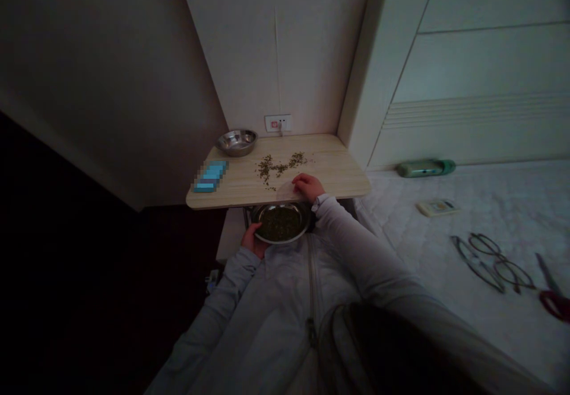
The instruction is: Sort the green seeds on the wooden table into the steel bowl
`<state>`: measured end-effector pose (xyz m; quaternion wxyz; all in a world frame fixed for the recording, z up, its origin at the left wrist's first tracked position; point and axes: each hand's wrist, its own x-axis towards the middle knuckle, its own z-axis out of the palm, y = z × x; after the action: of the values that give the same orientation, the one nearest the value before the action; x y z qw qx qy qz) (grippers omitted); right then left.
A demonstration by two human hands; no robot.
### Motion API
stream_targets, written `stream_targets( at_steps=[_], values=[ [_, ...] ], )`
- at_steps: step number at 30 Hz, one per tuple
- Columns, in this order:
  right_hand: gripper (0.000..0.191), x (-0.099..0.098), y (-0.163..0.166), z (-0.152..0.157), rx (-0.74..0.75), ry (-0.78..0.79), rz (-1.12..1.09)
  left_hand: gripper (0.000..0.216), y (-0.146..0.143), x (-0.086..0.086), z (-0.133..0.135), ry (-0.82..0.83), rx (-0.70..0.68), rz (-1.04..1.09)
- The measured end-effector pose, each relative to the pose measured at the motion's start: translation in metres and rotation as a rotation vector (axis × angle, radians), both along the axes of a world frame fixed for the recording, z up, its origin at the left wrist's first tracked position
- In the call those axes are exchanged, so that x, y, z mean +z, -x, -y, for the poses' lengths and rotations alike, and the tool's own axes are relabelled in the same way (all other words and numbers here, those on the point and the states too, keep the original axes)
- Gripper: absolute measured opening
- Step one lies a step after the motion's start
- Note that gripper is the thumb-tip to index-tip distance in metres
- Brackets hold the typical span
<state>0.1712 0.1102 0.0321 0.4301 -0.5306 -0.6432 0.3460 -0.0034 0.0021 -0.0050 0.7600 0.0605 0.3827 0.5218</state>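
A steel bowl point(269, 239) filled with small green bits sits just below the front edge of a small wooden table point(338, 169). My left hand point(250, 241) grips the bowl's left rim from below. My right hand point(307, 186) rests on the tabletop near the front edge, fingers curled down onto the wood. Just beyond it lies a loose scatter of the same green bits point(278, 166) across the middle of the table.
An empty steel bowl point(236, 141) stands at the table's back left, a blue packet point(211, 176) at its left front. A wall socket point(278, 123) is behind. On the bed to the right lie a green tube point(425, 168), a remote point(439, 207), glasses point(490, 261) and scissors point(552, 291).
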Motion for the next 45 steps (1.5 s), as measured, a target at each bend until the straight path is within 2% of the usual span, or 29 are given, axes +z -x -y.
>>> stream_targets(
  at_steps=[7,32,45],
  values=[
    [0.015,0.0061,-0.0001,0.0052,-0.023,0.001,0.020,0.023,-0.0002,0.0006,0.0006,-0.014,0.007,-0.003],
    [0.016,-0.0022,-0.0008,0.0010,-0.051,-0.050,0.059,0.028,0.0005,-0.0009,-0.0009,-0.007,-0.002,-0.026],
    [0.016,-0.0006,-0.0011,0.0037,-0.071,-0.076,0.097,0.023,0.0000,-0.0020,-0.0011,-0.017,0.011,-0.007]
  ],
)
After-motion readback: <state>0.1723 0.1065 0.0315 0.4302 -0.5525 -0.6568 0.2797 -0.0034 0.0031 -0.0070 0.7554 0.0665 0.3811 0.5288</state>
